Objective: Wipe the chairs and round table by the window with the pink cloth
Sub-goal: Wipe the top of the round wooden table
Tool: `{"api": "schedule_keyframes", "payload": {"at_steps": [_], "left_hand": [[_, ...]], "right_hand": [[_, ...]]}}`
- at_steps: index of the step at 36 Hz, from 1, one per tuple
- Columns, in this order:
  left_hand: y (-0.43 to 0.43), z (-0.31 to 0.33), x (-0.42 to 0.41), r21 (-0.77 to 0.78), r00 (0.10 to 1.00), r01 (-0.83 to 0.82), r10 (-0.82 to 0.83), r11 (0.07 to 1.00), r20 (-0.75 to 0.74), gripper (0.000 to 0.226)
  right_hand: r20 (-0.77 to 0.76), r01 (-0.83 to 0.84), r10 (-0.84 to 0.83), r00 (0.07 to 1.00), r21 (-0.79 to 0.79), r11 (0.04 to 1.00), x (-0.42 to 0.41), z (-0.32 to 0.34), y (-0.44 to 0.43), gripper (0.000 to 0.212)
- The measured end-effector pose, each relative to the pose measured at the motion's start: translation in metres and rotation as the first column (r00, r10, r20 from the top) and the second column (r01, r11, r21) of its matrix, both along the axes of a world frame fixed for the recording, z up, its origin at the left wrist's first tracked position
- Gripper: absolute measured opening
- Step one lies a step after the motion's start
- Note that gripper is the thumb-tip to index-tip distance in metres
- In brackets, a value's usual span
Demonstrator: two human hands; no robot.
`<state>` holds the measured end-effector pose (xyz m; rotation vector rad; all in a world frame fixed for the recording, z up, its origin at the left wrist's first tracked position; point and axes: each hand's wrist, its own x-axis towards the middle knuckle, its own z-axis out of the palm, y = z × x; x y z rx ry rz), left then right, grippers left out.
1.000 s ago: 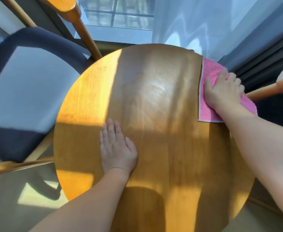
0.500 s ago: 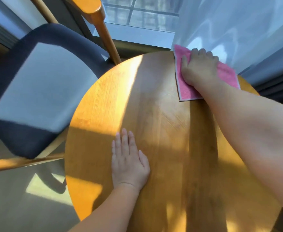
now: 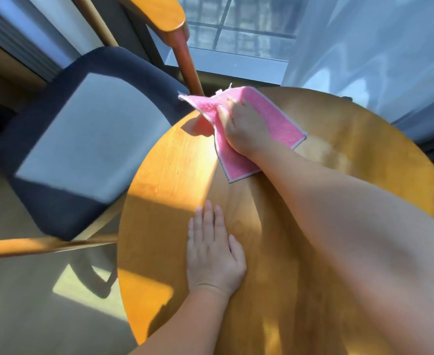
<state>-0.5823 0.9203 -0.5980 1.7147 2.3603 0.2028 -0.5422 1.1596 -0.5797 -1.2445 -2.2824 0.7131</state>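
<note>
Beside a bright window [image 3: 236, 24], a person leans over a round table [image 3: 159, 201] of honey-coloured wood, half in sun and half in shadow. Their right hand [image 3: 244, 129] lies palm-down on the pink cloth [image 3: 282, 124], fingers close together, pressing it to the tabletop at the far rim, on the side nearest the chair [image 3: 82, 139]. The cloth, edged in pale grey, lies mostly flat under the hand. Its far corner is rumpled and lifted off the wood, poking past the rim toward the chair and throwing a small shadow on the table. The left hand [image 3: 214, 260] rests flat on bare wood nearer the person, fingers straight and side by side, thumb slightly apart, holding nothing. The chair, with a dark blue cushion and a wooden frame, stands just beside the table on the left. A sheer white curtain [image 3: 364, 47] hangs behind the table on the right.
</note>
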Motion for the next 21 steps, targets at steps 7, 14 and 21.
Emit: {"api": "schedule_keyframes", "payload": {"at_steps": [7,14,21], "left_hand": [[-0.001,0.001,-0.005,0.022,0.996,-0.012,0.010,1.000,0.086,0.062],[0.003,0.037,-0.011,-0.027,0.905,-0.043,0.051,0.999,0.423,0.056],[0.002,0.183,-0.005,0.181,0.566,-0.010,-0.143,0.984,0.812,0.027]], "right_hand": [[-0.172,0.238,-0.288,0.942,-0.261,0.936,0.052,0.041,-0.041,0.037],[-0.111,0.268,-0.325,0.939,-0.354,0.896,0.102,0.090,-0.095,0.042],[-0.185,0.238,-0.335,0.924,-0.408,0.882,0.107,0.191,-0.182,0.052]]}}
